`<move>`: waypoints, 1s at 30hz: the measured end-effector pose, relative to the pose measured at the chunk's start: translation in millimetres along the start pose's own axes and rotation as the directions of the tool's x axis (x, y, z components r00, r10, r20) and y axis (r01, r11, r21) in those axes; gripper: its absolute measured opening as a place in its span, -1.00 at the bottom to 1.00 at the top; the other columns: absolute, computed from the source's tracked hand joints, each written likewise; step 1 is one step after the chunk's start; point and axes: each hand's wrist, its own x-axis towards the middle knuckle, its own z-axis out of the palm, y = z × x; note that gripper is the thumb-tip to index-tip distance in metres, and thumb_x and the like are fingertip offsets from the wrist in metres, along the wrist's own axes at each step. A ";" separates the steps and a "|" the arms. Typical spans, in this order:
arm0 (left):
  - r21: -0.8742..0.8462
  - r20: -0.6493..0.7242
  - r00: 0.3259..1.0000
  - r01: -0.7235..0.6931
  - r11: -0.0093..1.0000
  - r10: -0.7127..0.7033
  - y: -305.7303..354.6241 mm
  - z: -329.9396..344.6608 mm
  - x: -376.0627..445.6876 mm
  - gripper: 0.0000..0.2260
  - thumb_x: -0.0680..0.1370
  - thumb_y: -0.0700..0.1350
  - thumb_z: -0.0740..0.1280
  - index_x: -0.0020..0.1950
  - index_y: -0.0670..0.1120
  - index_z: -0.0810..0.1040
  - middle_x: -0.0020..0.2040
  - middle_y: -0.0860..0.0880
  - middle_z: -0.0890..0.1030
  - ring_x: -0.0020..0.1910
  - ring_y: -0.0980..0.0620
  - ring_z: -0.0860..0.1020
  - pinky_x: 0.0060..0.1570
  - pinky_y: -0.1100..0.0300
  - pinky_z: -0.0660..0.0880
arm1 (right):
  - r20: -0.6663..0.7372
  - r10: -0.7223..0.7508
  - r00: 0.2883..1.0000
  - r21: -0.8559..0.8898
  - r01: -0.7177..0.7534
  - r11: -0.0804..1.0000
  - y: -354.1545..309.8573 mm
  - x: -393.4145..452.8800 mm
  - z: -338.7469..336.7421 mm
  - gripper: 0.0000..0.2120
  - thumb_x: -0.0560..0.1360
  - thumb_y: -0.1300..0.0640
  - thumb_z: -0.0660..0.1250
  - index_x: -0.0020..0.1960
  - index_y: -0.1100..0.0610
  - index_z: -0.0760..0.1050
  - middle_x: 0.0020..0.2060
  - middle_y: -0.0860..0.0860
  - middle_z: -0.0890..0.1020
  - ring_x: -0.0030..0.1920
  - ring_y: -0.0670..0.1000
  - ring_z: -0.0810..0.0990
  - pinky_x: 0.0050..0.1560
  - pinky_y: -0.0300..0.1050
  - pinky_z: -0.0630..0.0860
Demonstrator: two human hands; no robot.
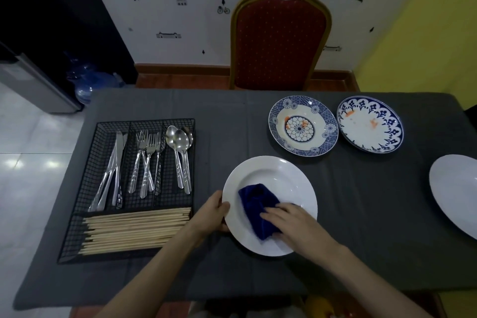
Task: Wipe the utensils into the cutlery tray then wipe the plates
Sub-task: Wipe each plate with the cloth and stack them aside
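white plate (271,175) at near edge of grey tabletop (232,111), blue cloth (256,208) pressed on it under flat right hand (291,222); rim pinched by left hand (213,214). beyond, 2 stained patterned plates (303,125); left, filled cutlery tray (103,137).

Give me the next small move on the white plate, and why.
Probably sweep the blue cloth on round the white plate: the right hand presses it near the front, the left hand grips the rim, and the far half is uncovered. The two patterned plates show orange smears, so they come later.
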 end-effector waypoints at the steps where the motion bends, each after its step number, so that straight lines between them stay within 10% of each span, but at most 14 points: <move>1: 0.006 0.001 1.000 0.002 1.000 -0.002 0.6 0.5 0.2 -0.81 0.64 -0.25 0.09 0.23 -0.15 0.38 0.05 -0.13 0.56 -0.07 -0.01 0.61 -0.20 0.08 0.65 | -0.014 -0.019 1.000 0.001 0.019 1.000 -6.4 5.2 3.7 -0.44 0.27 0.02 0.55 0.24 -0.01 0.52 0.16 -0.08 0.60 0.09 0.03 0.58 0.06 -0.07 0.56; 17: -0.010 -0.112 0.979 -0.171 0.985 0.169 3.1 2.8 -2.7 -0.89 0.64 -0.25 0.16 0.07 -0.14 0.47 -0.08 -0.14 0.57 -0.15 -0.01 0.60 -0.30 0.10 0.61 | -0.114 0.343 0.932 -0.189 -0.360 0.914 22.3 21.6 -8.8 -0.46 0.19 0.20 0.54 0.14 0.10 0.51 0.02 0.04 0.60 -0.09 0.11 0.54 -0.17 0.00 0.48; 30: 0.177 0.069 0.923 -0.385 0.906 0.379 69.6 60.4 -7.7 -0.88 0.66 -0.11 0.16 0.04 -0.04 0.48 -0.22 0.04 0.60 -0.30 0.10 0.57 -0.34 0.18 0.51 | -0.127 0.345 0.930 0.238 -0.310 0.921 -9.6 -52.9 -41.5 -0.58 0.46 -0.09 0.16 0.30 -0.03 0.40 0.19 -0.18 0.51 0.16 -0.14 0.42 0.13 -0.29 0.31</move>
